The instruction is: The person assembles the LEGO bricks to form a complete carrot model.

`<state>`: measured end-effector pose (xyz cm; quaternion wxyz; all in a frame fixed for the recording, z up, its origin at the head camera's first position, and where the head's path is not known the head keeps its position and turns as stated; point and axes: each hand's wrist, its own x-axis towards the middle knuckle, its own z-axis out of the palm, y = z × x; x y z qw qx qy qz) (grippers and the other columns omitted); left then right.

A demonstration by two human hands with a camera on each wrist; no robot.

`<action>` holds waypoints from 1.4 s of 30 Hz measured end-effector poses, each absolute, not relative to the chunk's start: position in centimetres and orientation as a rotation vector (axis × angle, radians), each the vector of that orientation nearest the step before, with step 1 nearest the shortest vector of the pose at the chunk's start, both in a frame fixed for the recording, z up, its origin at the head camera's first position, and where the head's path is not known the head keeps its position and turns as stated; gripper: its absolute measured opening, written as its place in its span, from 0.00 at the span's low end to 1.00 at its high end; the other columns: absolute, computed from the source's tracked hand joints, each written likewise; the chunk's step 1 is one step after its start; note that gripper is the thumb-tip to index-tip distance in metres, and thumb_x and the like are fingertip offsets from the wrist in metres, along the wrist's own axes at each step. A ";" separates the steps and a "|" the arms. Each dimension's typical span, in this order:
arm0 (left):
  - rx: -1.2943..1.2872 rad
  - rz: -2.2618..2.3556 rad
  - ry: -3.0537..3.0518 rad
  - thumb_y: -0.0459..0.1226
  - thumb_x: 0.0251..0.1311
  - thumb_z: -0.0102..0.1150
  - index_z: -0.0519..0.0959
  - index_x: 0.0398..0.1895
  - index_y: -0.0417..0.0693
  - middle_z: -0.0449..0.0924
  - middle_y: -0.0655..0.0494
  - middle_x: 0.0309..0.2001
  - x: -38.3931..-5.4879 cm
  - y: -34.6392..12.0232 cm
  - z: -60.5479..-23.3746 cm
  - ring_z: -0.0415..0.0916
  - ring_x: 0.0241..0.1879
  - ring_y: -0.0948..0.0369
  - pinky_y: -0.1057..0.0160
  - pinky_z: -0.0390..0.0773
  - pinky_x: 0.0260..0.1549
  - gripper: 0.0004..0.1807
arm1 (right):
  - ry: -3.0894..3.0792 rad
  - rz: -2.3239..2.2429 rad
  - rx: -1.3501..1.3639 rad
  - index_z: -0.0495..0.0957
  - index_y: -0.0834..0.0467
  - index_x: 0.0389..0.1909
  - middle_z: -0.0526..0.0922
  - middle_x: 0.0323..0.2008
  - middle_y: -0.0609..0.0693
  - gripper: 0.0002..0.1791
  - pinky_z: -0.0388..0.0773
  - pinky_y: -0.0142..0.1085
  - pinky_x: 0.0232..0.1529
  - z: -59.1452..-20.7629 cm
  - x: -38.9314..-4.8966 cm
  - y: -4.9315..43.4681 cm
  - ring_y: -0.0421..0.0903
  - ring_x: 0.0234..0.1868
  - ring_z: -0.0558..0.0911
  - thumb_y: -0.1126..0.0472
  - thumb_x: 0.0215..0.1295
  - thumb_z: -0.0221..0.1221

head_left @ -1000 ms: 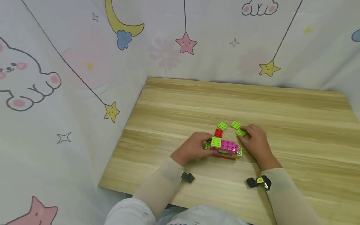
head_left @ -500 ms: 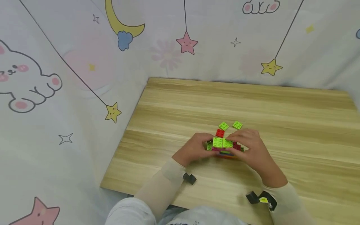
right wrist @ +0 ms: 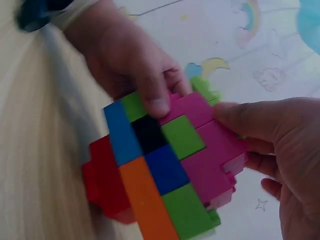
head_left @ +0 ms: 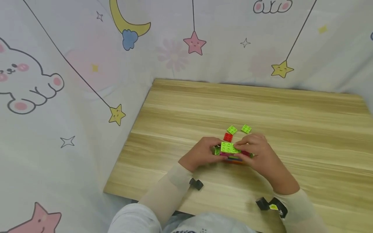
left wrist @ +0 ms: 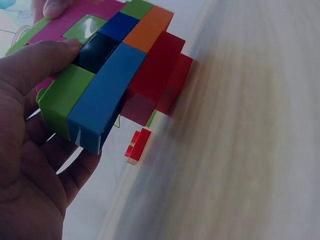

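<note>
A built-up stack of toy building bricks [left wrist: 107, 95] stands upright, with pink, light green, black, blue and orange bricks above red ones at its base. My left hand [head_left: 201, 152] grips its left end; the thumb lies across the front face in the left wrist view. On top sit two light green square bricks side by side, the left one [head_left: 225, 147] bare. My right hand [head_left: 260, 152] pinches the right one [head_left: 234, 149] from above, partly covering it. In the right wrist view the right thumb [right wrist: 230, 115] lies by the pink bricks [right wrist: 215, 145].
Behind the stack, a loose red brick [head_left: 228, 137] and two loose light green bricks, one on the left [head_left: 231, 130] and one on the right [head_left: 246, 129], lie on the wooden table [head_left: 175, 110]. A printed white curtain [head_left: 218, 61] hangs along the table's back and left edges.
My right hand has brought a light green brick from the table at the right onto the stack's top, beside the other green one. The left hand has kept its grip.
</note>
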<state>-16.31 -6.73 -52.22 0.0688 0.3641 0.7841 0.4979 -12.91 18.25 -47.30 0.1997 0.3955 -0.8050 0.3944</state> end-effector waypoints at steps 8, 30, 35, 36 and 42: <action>1.088 1.483 2.360 0.37 0.56 0.79 0.86 0.50 0.46 0.87 0.59 0.47 -16.3 -6.7 -52.3 0.79 0.44 0.69 0.68 0.80 0.48 0.19 | -2.232 1.093 1.103 0.90 0.62 0.42 0.88 0.42 0.50 0.25 0.67 0.37 0.58 -48.1 -12.7 18.4 0.51 0.45 0.82 0.43 0.74 0.61; 1.043 1.425 2.381 0.42 0.57 0.79 0.86 0.53 0.50 0.86 0.66 0.49 -16.0 -6.8 -51.8 0.78 0.46 0.71 0.70 0.79 0.48 0.21 | -2.863 1.035 0.318 0.81 0.67 0.57 0.81 0.54 0.65 0.22 0.65 0.63 0.65 -54.8 -20.6 22.9 0.66 0.60 0.74 0.58 0.68 0.68; 1.011 1.451 2.349 0.40 0.57 0.79 0.86 0.54 0.50 0.87 0.65 0.50 -16.0 -6.9 -51.7 0.79 0.46 0.70 0.69 0.79 0.49 0.21 | -2.757 1.258 0.204 0.82 0.60 0.58 0.83 0.55 0.60 0.19 0.72 0.52 0.63 -53.3 -18.9 23.1 0.56 0.60 0.78 0.57 0.70 0.67; 1.012 1.447 2.350 0.40 0.57 0.79 0.86 0.54 0.50 0.87 0.65 0.50 -16.0 -6.9 -51.7 0.79 0.46 0.70 0.69 0.79 0.48 0.21 | -2.693 1.313 0.217 0.83 0.59 0.57 0.84 0.55 0.58 0.18 0.73 0.46 0.62 -52.7 -18.2 23.2 0.51 0.59 0.79 0.59 0.69 0.67; 1.015 1.443 2.354 0.41 0.57 0.78 0.86 0.54 0.50 0.86 0.65 0.50 -16.1 -6.9 -51.8 0.78 0.46 0.70 0.69 0.80 0.48 0.21 | -2.212 1.426 0.802 0.87 0.65 0.49 0.87 0.46 0.59 0.22 0.73 0.26 0.58 -50.0 -14.2 23.0 0.38 0.53 0.82 0.78 0.50 0.72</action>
